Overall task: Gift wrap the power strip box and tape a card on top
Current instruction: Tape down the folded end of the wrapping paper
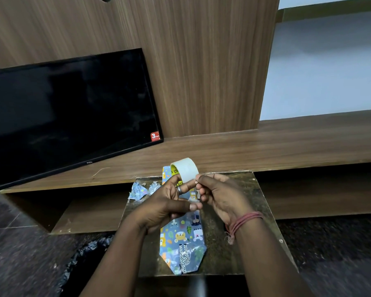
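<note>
The power strip box, wrapped in blue paper with cartoon animals, lies lengthwise on a small dark table; its near end is folded to a point. Above it, my left hand holds a roll of clear tape with a yellow core, fingers through the roll. My right hand pinches the tape's free end at the roll's right side. No card is visible.
Crumpled scraps of wrapping paper lie at the table's far left corner. A black TCL television leans on a long wooden shelf behind. A black plastic bag sits on the floor at the left.
</note>
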Demonstrator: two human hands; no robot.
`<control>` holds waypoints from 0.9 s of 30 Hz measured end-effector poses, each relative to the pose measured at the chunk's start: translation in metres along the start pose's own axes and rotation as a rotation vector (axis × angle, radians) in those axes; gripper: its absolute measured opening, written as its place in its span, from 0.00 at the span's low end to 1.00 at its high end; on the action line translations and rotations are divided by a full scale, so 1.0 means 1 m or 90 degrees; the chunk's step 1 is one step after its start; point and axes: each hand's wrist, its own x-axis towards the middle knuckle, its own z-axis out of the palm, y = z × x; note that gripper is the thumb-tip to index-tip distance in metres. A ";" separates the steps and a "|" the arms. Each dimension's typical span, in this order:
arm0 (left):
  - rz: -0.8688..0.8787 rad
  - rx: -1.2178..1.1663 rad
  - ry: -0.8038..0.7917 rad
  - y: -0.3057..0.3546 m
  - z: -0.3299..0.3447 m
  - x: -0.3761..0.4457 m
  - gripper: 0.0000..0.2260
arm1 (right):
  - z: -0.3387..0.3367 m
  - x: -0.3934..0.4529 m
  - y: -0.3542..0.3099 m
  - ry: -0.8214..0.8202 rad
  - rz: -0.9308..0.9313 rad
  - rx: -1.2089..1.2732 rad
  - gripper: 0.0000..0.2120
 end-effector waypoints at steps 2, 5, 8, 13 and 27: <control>0.013 -0.036 -0.006 0.001 -0.001 -0.001 0.32 | 0.001 0.000 0.000 -0.018 -0.027 -0.007 0.04; 0.005 -0.057 -0.033 0.003 -0.005 -0.003 0.32 | -0.001 -0.001 -0.002 -0.051 -0.034 -0.015 0.04; -0.010 -0.028 -0.051 0.004 -0.010 -0.005 0.32 | -0.002 -0.003 -0.005 -0.070 -0.014 -0.009 0.03; -0.011 -0.046 -0.075 0.002 -0.012 -0.005 0.33 | -0.003 -0.004 -0.009 -0.087 -0.001 -0.037 0.03; -0.019 -0.142 -0.002 0.004 0.002 0.001 0.26 | -0.008 -0.005 -0.007 -0.103 -0.075 -0.056 0.03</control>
